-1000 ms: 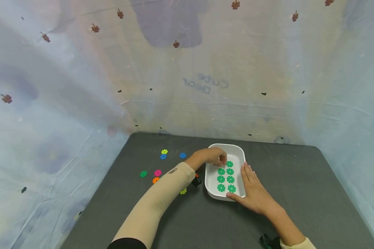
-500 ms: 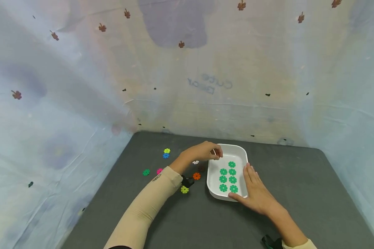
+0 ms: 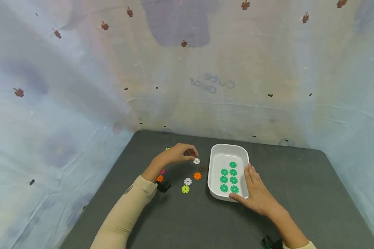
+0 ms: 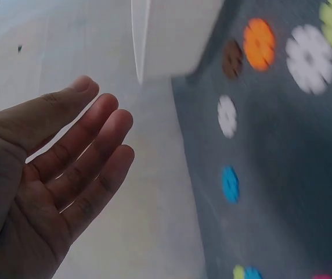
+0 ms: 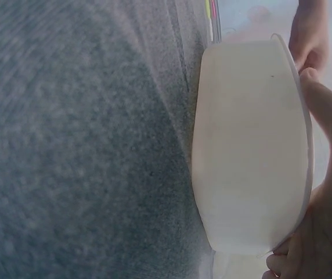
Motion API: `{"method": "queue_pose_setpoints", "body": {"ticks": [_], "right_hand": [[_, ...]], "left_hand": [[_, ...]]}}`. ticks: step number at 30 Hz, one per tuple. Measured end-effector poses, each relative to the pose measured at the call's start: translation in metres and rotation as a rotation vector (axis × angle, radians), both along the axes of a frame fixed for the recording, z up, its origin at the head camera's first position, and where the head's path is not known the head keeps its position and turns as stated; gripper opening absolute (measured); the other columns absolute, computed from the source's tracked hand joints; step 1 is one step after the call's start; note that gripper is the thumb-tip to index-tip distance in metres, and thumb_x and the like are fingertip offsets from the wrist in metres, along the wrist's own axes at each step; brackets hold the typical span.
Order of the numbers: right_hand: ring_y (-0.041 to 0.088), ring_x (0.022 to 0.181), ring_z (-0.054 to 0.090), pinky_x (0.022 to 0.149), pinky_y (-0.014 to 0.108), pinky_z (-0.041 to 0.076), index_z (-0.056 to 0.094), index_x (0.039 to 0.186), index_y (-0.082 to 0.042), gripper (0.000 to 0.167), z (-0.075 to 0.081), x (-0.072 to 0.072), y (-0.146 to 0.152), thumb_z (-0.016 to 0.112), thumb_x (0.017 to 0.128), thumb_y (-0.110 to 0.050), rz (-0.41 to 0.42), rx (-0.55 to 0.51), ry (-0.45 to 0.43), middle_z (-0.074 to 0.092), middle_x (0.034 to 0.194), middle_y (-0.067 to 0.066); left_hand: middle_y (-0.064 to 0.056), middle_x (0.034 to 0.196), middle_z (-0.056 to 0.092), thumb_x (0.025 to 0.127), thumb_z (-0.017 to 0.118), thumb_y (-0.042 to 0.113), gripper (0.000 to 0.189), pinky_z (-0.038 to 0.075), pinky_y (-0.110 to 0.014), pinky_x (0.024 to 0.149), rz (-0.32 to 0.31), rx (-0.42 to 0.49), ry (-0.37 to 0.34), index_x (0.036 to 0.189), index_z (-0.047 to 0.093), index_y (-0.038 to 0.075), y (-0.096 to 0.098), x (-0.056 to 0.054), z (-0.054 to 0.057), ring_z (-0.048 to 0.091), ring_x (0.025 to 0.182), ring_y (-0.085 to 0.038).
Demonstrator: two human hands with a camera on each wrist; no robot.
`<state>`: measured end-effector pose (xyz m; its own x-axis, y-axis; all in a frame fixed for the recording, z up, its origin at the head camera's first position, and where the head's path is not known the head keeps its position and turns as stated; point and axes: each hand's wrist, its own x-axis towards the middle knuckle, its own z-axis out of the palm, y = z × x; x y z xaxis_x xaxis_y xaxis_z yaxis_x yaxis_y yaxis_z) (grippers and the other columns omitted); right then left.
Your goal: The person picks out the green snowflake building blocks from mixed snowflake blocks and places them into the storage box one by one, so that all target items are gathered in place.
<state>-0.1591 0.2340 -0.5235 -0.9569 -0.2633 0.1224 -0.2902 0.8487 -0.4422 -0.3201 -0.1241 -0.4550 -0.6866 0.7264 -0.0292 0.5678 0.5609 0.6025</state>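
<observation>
My left hand (image 3: 176,154) hovers over the table just left of the white tray, above a white flower-shaped disc (image 3: 196,161). Nothing lies between its loosely bent fingers (image 4: 99,145) in the left wrist view. A blue disc (image 4: 230,184) lies on the table close by, mostly covered by the hand in the head view. My right hand (image 3: 258,193) rests along the right side of the white tray (image 3: 227,154), fingers straight, thumb at the near rim. Inside the tray, several green flower discs (image 3: 233,172) form two columns, the right one longer.
Left of the tray lie a brown disc (image 3: 202,168), an orange disc (image 3: 197,176), a second white disc (image 3: 188,181) and a yellow-green disc (image 3: 185,189). Another orange disc (image 3: 160,178) sits beside the left wrist. A patterned sheet (image 3: 174,114) stands behind the grey table (image 3: 205,224).
My left hand has left the tray and moved leftward over the loose discs, uncovering the tray's far left part. The right hand has stayed at the tray's rim.
</observation>
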Motion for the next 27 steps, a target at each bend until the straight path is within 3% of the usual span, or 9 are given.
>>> {"method": "queue_pose_setpoints", "body": {"ticks": [8, 16, 27], "right_hand": [[0.049, 0.163, 0.009, 0.129, 0.064, 0.018, 0.012, 0.167, 0.010, 0.127, -0.002, 0.000, 0.002, 0.074, 0.091, -0.070, -0.007, 0.003, -0.002, 0.005, 0.176, 0.030], [0.048, 0.163, 0.009, 0.128, 0.065, 0.019, 0.011, 0.167, 0.010, 0.127, -0.004, 0.000, 0.000, 0.074, 0.091, -0.070, 0.002, -0.006, 0.009, 0.007, 0.175, 0.031], [0.048, 0.163, 0.009, 0.130, 0.063, 0.015, 0.012, 0.168, 0.009, 0.128, -0.004, -0.002, 0.000, 0.073, 0.090, -0.073, -0.005, 0.019, 0.012, 0.007, 0.176, 0.029]], "left_hand": [[0.002, 0.114, 0.075, 0.106, 0.072, 0.015, 0.015, 0.059, -0.039, 0.093, 0.119, 0.000, 0.001, 0.120, 0.073, 0.020, -0.055, 0.012, -0.009, 0.070, 0.103, -0.012], [0.003, 0.114, 0.073, 0.105, 0.073, 0.016, 0.022, 0.059, -0.038, 0.090, 0.191, -0.033, 0.003, 0.126, 0.073, 0.007, -0.108, 0.020, -0.029, 0.070, 0.104, -0.015], [-0.008, 0.121, 0.071, 0.101, 0.078, 0.015, 0.026, 0.059, -0.049, 0.093, 0.318, -0.123, -0.013, 0.125, 0.072, 0.006, -0.163, 0.027, -0.052, 0.070, 0.111, -0.029]]}}
